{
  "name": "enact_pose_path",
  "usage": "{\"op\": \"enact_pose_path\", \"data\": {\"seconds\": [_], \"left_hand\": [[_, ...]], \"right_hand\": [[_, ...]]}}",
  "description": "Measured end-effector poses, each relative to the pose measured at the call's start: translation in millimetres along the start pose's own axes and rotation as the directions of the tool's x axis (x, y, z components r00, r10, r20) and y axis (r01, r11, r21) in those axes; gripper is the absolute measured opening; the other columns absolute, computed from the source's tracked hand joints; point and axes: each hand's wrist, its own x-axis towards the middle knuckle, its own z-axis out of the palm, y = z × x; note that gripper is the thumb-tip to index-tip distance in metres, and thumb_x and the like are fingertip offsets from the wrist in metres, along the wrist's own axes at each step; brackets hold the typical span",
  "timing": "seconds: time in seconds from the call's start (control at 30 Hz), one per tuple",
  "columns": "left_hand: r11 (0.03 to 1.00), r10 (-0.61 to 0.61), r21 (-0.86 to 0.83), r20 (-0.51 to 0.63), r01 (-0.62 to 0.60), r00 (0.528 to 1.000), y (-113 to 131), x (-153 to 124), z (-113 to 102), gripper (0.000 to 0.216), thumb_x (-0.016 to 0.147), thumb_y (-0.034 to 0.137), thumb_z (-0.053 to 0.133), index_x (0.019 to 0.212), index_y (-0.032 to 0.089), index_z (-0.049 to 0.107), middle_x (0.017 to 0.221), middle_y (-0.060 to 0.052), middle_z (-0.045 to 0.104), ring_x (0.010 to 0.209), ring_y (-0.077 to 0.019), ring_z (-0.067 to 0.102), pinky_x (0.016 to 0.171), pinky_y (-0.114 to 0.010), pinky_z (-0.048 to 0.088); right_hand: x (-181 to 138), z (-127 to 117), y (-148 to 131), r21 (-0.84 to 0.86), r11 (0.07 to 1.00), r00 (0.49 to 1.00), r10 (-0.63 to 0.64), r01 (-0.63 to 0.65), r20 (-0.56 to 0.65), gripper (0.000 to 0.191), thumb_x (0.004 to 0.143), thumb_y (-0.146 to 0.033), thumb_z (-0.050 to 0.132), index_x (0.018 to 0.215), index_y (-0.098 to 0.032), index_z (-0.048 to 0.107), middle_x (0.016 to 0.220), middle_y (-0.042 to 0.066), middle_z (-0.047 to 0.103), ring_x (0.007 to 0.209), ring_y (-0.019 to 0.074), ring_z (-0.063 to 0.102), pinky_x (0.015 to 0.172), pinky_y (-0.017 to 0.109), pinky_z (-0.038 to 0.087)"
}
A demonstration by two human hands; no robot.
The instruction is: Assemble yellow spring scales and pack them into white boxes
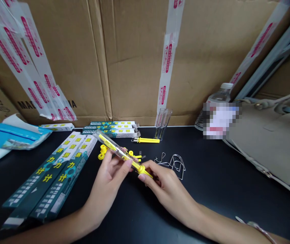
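A spring scale [109,143], a see-through tube with yellow parts inside, slants down to the right above the black table. My left hand [111,176] is closed around the middle of its tube. At the lower end, the thumb and fingers of my right hand [166,181] pinch the yellow end piece [146,171]. Behind my left hand lie small yellow caps [101,156] and small springs [143,157], partly hidden by the hand. Bent wire hooks [177,164] rest just beyond my right hand. Farther back is a yellow inner rod [148,140] with a metal hook.
Printed long boxes [66,166] lie at left, with more boxes [111,128] stacked at the back. See-through tubes [163,123] stand against a large carton [139,61]. A blue packet [15,134] lies far left; a bottle [223,93] and pale bag [269,135] are at right.
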Motion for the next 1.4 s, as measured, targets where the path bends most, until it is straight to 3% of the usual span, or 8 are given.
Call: {"op": "enact_pose_path", "data": {"seconds": [0.17, 0.37, 0.53, 0.67, 0.87, 1.07, 1.2, 1.4], "left_hand": [[0.998, -0.049, -0.050, 0.005, 0.049, 0.999, -0.2, 0.0, 1.0, 0.042, 0.073, 0.027, 0.081, 0.103, 0.023, 0.052, 0.094, 0.000, 0.076, 0.097, -0.0207, 0.073, 0.090, -0.033, 0.057], [0.999, 0.011, 0.038, 0.049, -0.013, 0.999, -3.2, -3.4, -2.5, 0.035, 0.075, 0.024, 0.075, 0.099, 0.023, 0.050, 0.087, 0.000, 0.075, 0.090, -0.0206, 0.073, 0.089, -0.035, 0.057], [0.994, 0.024, 0.102, 0.086, -0.033, 0.996, -8.1, -6.9, -7.3, 0.033, 0.077, 0.024, 0.073, 0.099, 0.023, 0.048, 0.094, -0.004, 0.073, 0.091, -0.0234, 0.072, 0.092, -0.042, 0.055], [0.994, 0.040, 0.099, 0.090, -0.049, 0.995, -11.6, -9.9, -7.6, 0.034, 0.081, 0.027, 0.071, 0.105, 0.024, 0.047, 0.101, -0.004, 0.071, 0.095, -0.0220, 0.070, 0.097, -0.042, 0.051], [0.993, 0.106, -0.065, 0.124, -0.099, 0.987, -6.6, -13.0, -1.7, 0.036, 0.086, 0.026, 0.073, 0.113, 0.028, 0.048, 0.104, 0.002, 0.069, 0.103, -0.0134, 0.066, 0.098, -0.027, 0.050], [0.993, 0.087, -0.088, 0.148, -0.075, 0.985, -2.3, -9.5, -2.3, 0.029, 0.082, 0.035, 0.080, 0.092, 0.022, 0.055, 0.088, 0.002, 0.072, 0.087, -0.0136, 0.068, 0.085, -0.024, 0.053], [0.994, 0.065, -0.093, 0.182, -0.049, 0.981, -3.2, -7.3, -2.5, 0.034, 0.078, 0.039, 0.083, 0.091, 0.022, 0.056, 0.087, -0.001, 0.074, 0.086, -0.0169, 0.070, 0.083, -0.028, 0.053], [0.993, 0.112, -0.050, 0.248, -0.103, 0.962, 1.4, -7.5, -2.7, 0.029, 0.079, 0.043, 0.080, 0.086, 0.019, 0.065, 0.085, -0.002, 0.071, 0.081, -0.0177, 0.068, 0.078, -0.028, 0.054]], "right_hand": [[-4.2, 3.4, 5.6, -0.085, 0.994, 0.997, -0.067, 0.069, 0.027, 0.023, 0.104, -0.029, 0.039, 0.082, -0.023, 0.042, 0.074, -0.003, 0.048, 0.063, 0.0136, 0.044, 0.060, 0.025, 0.033], [-11.1, 7.3, 7.9, -0.293, 0.951, 0.990, -0.068, 0.101, 0.121, 0.019, 0.103, -0.025, 0.028, 0.083, -0.026, 0.028, 0.067, -0.006, 0.036, 0.052, 0.0142, 0.031, 0.053, 0.028, 0.023], [-11.6, 7.4, 3.6, -0.374, 0.914, 0.974, -0.084, 0.159, 0.210, 0.015, 0.101, -0.023, 0.025, 0.086, -0.026, 0.025, 0.068, -0.005, 0.037, 0.052, 0.0153, 0.033, 0.052, 0.029, 0.022], [-9.1, 6.3, -0.2, -0.351, 0.926, 0.978, -0.071, 0.138, 0.197, 0.016, 0.103, -0.027, 0.029, 0.087, -0.025, 0.028, 0.070, -0.005, 0.040, 0.054, 0.0155, 0.037, 0.053, 0.028, 0.025], [-7.1, 4.1, -0.4, -0.252, 0.959, 0.984, -0.090, 0.128, 0.157, 0.018, 0.106, -0.032, 0.029, 0.091, -0.025, 0.036, 0.078, -0.003, 0.047, 0.063, 0.0155, 0.046, 0.061, 0.027, 0.034], [-8.0, 1.9, 0.9, -0.193, 0.977, 0.981, -0.055, 0.091, 0.187, 0.021, 0.105, -0.035, 0.031, 0.087, -0.025, 0.032, 0.070, -0.005, 0.040, 0.056, 0.0142, 0.038, 0.055, 0.027, 0.028], [-7.9, 1.6, 6.5, -0.183, 0.978, 0.973, -0.060, 0.102, 0.223, 0.025, 0.106, -0.039, 0.026, 0.088, -0.024, 0.035, 0.068, -0.006, 0.038, 0.053, 0.0137, 0.033, 0.052, 0.027, 0.026], [-8.7, 0.7, 6.4, -0.149, 0.983, 0.971, -0.068, 0.104, 0.231, 0.037, 0.106, -0.046, 0.022, 0.086, -0.022, 0.043, 0.069, -0.004, 0.040, 0.054, 0.0128, 0.035, 0.053, 0.027, 0.026]]}}
